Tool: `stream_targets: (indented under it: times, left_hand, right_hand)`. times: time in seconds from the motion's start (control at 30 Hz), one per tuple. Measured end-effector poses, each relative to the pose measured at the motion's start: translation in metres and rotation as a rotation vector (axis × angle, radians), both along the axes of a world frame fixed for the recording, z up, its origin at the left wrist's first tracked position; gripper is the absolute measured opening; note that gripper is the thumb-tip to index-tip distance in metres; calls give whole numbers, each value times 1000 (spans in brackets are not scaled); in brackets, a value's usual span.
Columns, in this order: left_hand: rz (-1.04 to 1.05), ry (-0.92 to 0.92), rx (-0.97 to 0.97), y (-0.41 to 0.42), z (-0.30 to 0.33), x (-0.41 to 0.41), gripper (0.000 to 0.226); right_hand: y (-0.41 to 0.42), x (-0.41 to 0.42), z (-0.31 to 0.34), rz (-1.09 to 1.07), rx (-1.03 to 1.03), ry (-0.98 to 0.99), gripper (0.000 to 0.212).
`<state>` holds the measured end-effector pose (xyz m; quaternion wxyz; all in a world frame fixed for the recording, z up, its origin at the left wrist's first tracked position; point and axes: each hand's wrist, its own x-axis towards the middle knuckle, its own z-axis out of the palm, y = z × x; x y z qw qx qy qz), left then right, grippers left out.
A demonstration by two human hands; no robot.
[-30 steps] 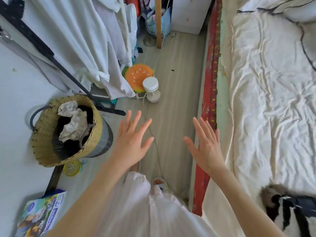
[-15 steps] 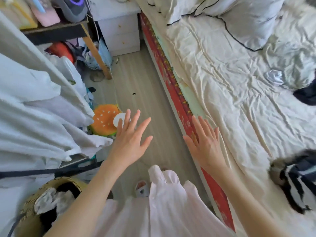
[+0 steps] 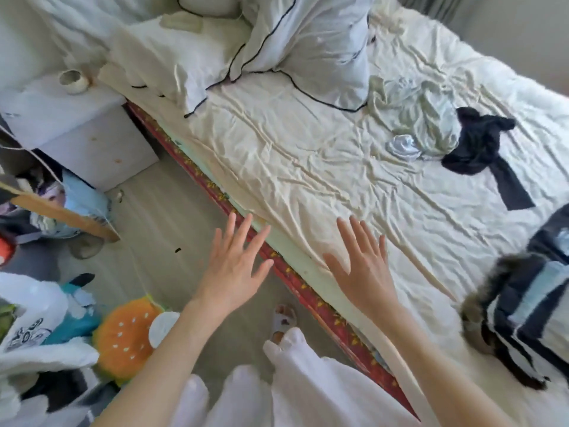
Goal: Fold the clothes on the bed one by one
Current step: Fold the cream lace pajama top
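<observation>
Both hands are raised palm-down in front of the person, fingers straight and spread, each grip wide and holding nothing. The left hand (image 3: 234, 266) hovers over the wooden floor (image 3: 172, 223) just beside the bed's red patterned edge (image 3: 311, 291), while the right hand (image 3: 363, 269) hangs above the near side of the bed (image 3: 308, 155), over its wrinkled cream sheet; whether it touches the sheet cannot be told. The clothes lie well apart from both hands, toward the far side of the mattress: a crumpled pale green garment (image 3: 421, 109), a small bunched light blue piece (image 3: 401, 147) just beside it, and a black garment (image 3: 480, 149) with one long strip trailing toward the foot. At the right edge a dark and light striped garment (image 3: 523, 309) with a furry trim is blurred. A white pillow with dark piping (image 3: 308, 47) rests at the head of the bed. On the floor to the left sit an orange burger-shaped cushion (image 3: 126, 337) and a white nightstand (image 3: 86, 131) bearing a small pale bowl (image 3: 74, 81).
</observation>
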<state>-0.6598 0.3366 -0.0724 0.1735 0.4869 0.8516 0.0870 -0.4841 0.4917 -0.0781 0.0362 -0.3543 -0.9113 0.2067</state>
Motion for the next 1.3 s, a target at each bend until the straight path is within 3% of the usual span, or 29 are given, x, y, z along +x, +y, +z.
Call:
stream_targets:
  times: [0.3,0.53,0.9,1.0,1.1,1.3]
  left_hand:
    - [-192,-140,-57,146,-31,-94,63]
    - [-338,-171,-265,259,-82,-171,58]
    - [-436,-117,-454,445,-208,-204,61]
    - [-419,-100,-460,499,-243,-209,68]
    - [-447,-57,-452,545,-275,-212,89]
    - [-409,72,-623,578,-340,-206,118]
  right_hand:
    - [120,-55,-12,-198,3,-117,76]
    - [205,-105,-49,-390,-88,-225,65]
    - [391,-116,-162,-539,-150,-391,60]
    - [456,-120,-202,-528,-135,-436,57]
    - [517,-124,-234,-554,-66,-346,52]
    - [642,-136,-276,-653,132,-285,52]
